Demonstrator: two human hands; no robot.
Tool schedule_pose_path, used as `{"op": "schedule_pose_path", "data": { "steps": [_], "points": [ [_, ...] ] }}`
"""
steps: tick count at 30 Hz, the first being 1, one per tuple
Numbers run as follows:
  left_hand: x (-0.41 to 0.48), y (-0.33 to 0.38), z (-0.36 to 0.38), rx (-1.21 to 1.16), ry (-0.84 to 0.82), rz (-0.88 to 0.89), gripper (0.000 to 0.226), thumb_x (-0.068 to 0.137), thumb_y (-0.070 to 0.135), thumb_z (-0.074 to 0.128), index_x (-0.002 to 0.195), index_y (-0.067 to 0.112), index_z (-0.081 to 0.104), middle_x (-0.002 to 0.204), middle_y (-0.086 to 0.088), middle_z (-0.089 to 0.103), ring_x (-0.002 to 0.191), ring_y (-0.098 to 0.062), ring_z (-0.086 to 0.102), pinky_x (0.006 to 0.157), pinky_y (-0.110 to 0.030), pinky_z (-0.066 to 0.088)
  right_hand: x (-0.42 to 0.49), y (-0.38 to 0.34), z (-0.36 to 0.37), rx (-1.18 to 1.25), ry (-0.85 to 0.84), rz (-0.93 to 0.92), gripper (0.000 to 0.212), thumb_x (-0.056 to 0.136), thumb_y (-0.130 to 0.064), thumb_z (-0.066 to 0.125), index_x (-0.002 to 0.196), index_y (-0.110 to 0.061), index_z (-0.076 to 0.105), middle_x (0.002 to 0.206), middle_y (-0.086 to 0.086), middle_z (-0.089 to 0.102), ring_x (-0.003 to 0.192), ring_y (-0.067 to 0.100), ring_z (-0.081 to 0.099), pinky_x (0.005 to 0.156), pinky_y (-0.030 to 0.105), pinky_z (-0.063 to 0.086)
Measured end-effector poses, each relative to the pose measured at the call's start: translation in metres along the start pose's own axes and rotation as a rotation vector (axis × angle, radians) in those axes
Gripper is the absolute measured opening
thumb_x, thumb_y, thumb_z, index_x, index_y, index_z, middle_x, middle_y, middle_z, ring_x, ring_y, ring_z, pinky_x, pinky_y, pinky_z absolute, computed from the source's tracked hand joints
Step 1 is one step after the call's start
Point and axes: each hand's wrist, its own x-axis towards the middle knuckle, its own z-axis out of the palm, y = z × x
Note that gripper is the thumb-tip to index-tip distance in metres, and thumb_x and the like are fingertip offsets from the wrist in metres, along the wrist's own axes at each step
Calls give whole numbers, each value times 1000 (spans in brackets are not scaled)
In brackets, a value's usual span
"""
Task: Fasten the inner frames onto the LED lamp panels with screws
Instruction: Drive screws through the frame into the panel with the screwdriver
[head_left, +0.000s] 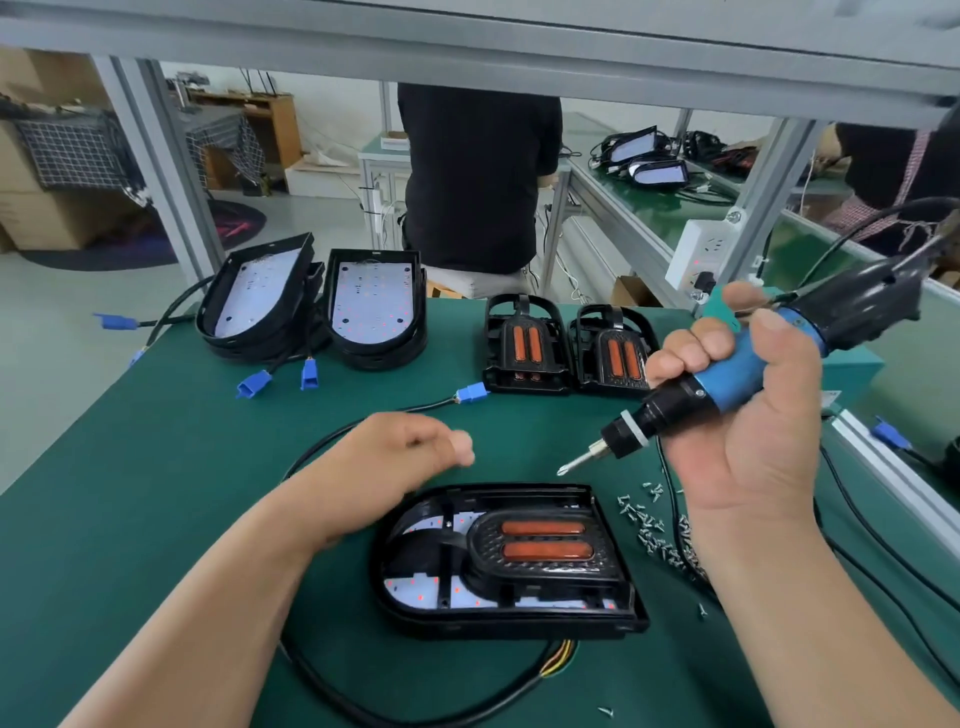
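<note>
**Screwdriver raised over the framed panel**

An LED lamp panel (415, 597) lies flat on the green mat (156, 467) in the middle of the near view, its rounded end to the left. A black inner frame (540, 571) with two orange strips sits inside it.

The right hand (748, 415) wraps round the blue barrel of an electric screwdriver (727, 379) and holds it tilted. The bit points down and left, and its tip hangs in the air above the panel's far edge without touching it. The panel lies below and to the left of this hand.

The left hand (395, 457) hovers over the panel's far left corner with its fingers loosely curled. The fingertips are blurred, so whether they pinch anything cannot be told.

A loose scatter of screws (660, 530) lies on the mat just beside the panel's right edge, under the right wrist.

Farther back, two spare inner frames (527, 345) stand side by side behind the screwdriver. Two stacks of lamp panels (374, 306) rest at the far left. A black cable (322, 441) runs from behind the left hand to a blue connector (471, 391) on the mat.
</note>
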Motion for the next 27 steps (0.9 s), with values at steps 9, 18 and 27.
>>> {"op": "schedule_pose_path", "data": {
  "steps": [9,18,27],
  "points": [
    [4,-1,-6,-712,82,-240,16,106,0,51,113,-5,64,79,-4,61,53,-7,33,39,-15,26,-6,22,5,62,200,32,9,102,-20,58,109,-14,58,78,-2,51,69,13,51,71,29,53],
    [3,0,-5,-828,-56,-135,20,91,18,70,103,3,74,82,-3,61,57,-5,35,39,-13,29,-11,23,15,65,211,26,14,103,-19,59,114,-12,56,81,-1,53,71,14,53,74,31,54],
    [2,-1,-4,-739,-157,-69,13,91,2,74,101,5,82,86,-9,67,59,-8,36,43,-13,30,-10,30,28,81,207,14,18,101,-20,64,117,-14,55,83,0,54,74,16,55,80,33,56]
  ]
}}
